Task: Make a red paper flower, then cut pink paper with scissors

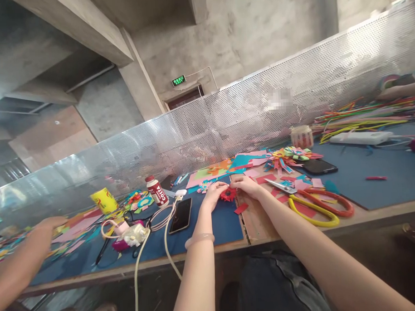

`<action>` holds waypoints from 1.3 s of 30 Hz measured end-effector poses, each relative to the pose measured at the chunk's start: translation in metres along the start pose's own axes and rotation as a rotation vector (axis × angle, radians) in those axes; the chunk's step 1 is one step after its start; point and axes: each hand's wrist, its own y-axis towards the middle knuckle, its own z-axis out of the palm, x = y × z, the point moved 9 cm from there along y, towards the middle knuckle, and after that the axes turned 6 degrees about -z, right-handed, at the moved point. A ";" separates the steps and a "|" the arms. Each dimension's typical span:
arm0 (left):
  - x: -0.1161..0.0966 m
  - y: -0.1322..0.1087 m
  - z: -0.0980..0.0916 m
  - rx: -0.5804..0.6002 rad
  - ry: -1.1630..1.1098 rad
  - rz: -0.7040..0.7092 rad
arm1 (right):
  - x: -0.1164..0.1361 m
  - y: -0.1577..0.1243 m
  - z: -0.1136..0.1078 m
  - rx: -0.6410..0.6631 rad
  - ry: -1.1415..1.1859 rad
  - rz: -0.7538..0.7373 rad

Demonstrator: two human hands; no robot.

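Observation:
Between my two hands, just above the table, is a red paper flower [227, 194] with a dark middle. My left hand [214, 194] pinches its left side, and a bangle circles that wrist. My right hand [246, 187] has its fingers closed at the flower's upper right edge. Below it lies a small red paper piece [241, 208]. Scissors [314, 208] with one yellow and one orange handle lie to the right of my right hand, blades apart, over red and pink paper scraps [302, 185].
A black phone [181, 215], a power strip with cables [131, 233], a red bottle [156, 191] and a yellow cup [104, 201] stand left. Paper flowers [289, 157], another phone [318, 166] and pipe cleaners [366, 118] lie right. Another person's arm [30, 257] reaches in at left. A perforated metal screen [193, 133] runs behind.

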 end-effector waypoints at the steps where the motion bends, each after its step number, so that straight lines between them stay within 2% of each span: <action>1: 0.001 0.001 -0.001 -0.004 0.006 -0.001 | 0.000 0.000 0.000 -0.003 -0.003 0.003; 13: -0.002 -0.004 0.001 -0.013 0.072 -0.018 | 0.001 0.000 -0.001 -0.012 0.001 -0.010; 22: -0.011 -0.008 -0.006 -0.118 0.185 -0.001 | 0.000 0.001 -0.003 -0.059 0.014 0.008; 32: -0.018 -0.010 -0.009 -0.171 0.252 0.043 | 0.000 -0.002 0.003 0.010 -0.115 0.041; 39: -0.018 -0.011 -0.008 -0.158 0.266 0.040 | 0.000 0.003 0.002 0.027 -0.202 -0.008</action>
